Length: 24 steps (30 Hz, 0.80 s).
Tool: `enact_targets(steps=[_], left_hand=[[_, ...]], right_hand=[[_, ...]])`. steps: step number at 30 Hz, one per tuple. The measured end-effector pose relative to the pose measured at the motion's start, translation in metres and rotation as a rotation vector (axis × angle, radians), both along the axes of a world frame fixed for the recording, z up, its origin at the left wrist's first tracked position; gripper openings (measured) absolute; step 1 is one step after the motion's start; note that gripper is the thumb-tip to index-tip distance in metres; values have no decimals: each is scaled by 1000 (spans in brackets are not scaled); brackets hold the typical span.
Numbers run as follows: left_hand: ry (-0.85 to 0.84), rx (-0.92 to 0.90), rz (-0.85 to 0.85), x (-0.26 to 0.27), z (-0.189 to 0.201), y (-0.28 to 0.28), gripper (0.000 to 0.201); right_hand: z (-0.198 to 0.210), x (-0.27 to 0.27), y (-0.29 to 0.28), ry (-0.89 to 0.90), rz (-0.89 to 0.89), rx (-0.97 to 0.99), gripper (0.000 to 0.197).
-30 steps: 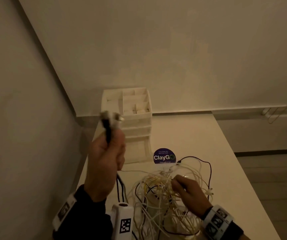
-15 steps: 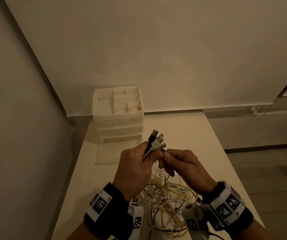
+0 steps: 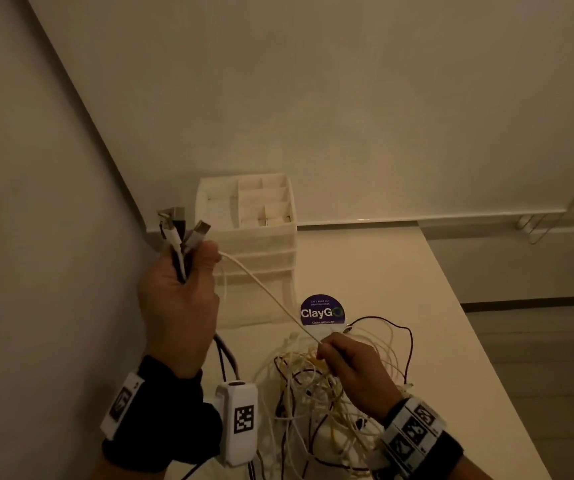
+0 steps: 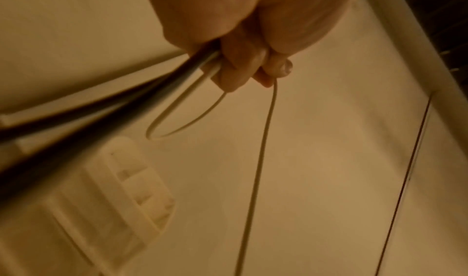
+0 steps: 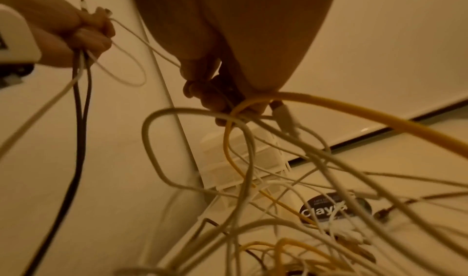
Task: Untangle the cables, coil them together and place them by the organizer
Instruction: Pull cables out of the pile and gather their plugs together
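My left hand is raised left of the white organizer and grips a bunch of cable ends, black and white, with USB plugs sticking up. A white cable runs taut from that fist down to my right hand, which pinches it above the tangled heap of white, yellow and black cables on the table. The left wrist view shows the left hand's fingers curled round cables. In the right wrist view the right hand's fingers hold the white cable, with a yellow cable looping past.
A purple ClayGo sticker lies on the white table just in front of the organizer. Walls close in at the left and behind. The table's right edge drops to the floor.
The hands were together in front of me half a second ago. Now the left hand has lifted up and left with the plug ends, and the right has dropped to the heap, stretching a white cable.
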<state>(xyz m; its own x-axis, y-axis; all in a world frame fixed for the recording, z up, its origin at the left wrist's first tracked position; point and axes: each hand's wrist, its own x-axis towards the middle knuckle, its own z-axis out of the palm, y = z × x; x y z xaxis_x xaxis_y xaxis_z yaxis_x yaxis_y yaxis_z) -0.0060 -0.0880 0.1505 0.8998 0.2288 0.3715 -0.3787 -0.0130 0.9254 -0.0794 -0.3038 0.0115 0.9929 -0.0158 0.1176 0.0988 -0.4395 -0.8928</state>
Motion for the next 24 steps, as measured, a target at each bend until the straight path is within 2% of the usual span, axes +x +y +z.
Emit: enact_targets(steps=[3,5,6,7,8,10,13,18,22,24], left_hand=[[-61,117,115,-2,0,9,29],[-107,169,145,-9,3,7,28],[-94,192,89,-14,5,2,18],[-67,229,-27,-20,5,-6,7],[-32,292,-165,-26,4,-15,4],[-6,463,-395,-31,-9,-32,10],[-36,692,-475,-32,-27,-49,18],[-64,653,-461,-29,-24,-55,24],[-104,558,-336,-30,-12,-59,44],[-60,428,-305,-29,-7,-56,36]], right_hand=[[3,2,-5,40,-44,76,26],[11,2,-10,46,-40,108,27],[17,2,-11,46,-15,101,27],[24,2,-10,45,24,87,28],[32,2,-9,45,69,75,28],[50,3,-6,38,145,56,28],[84,6,-7,3,178,152,31],[112,8,-16,-42,195,193,27],[96,7,-10,-82,196,204,28],[77,4,-6,-76,205,129,31]])
